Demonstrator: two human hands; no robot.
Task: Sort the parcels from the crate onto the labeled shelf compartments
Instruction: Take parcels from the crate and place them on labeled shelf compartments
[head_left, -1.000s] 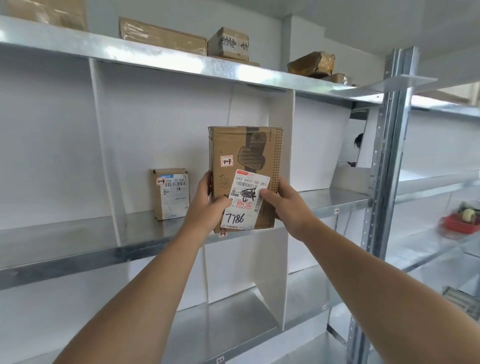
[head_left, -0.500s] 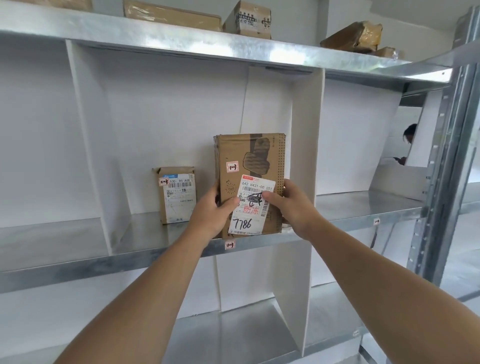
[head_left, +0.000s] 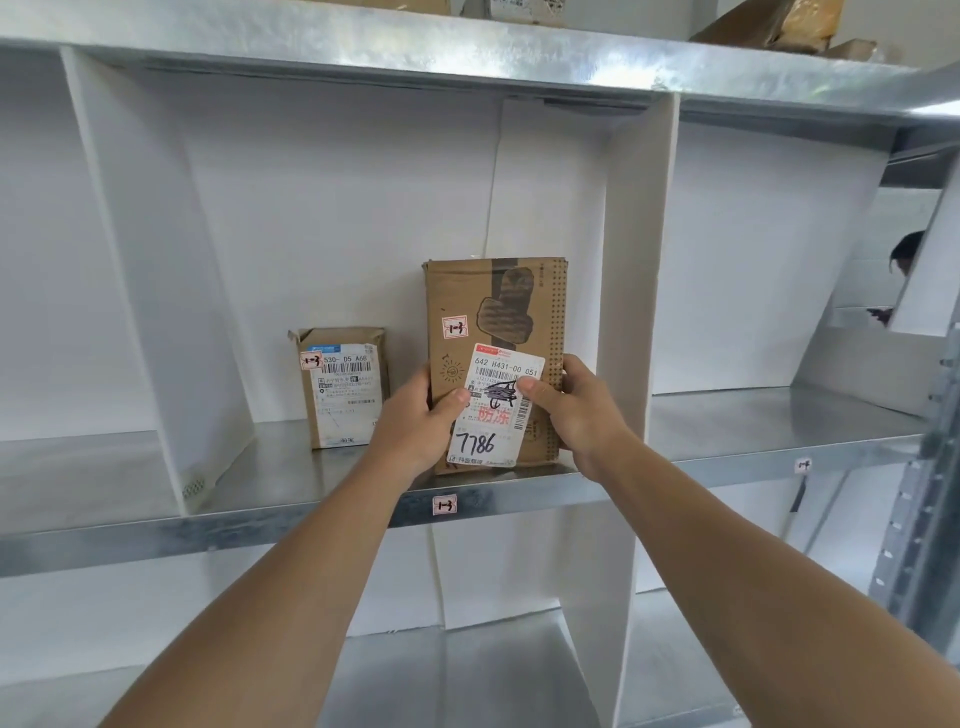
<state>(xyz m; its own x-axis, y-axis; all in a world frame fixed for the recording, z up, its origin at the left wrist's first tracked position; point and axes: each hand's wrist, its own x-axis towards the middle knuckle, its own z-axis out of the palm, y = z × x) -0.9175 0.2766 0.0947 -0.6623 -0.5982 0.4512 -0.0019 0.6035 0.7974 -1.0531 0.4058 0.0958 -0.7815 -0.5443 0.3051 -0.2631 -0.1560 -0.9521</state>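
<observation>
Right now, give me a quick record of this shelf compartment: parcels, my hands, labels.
held parcel: tall parcel, upright at the compartment's front edge, beside the white divider
left hand: grips its left side
right hand: grips its right side, thumb on the shipping label
other parcel: small parcel, standing further back on the left, apart
labels: red sticker on the tall parcel resembles the shelf tag below it

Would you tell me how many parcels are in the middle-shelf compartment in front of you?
2: a small parcel standing back left, and a tall parcel at the front right, held by the left hand and right hand.
</observation>
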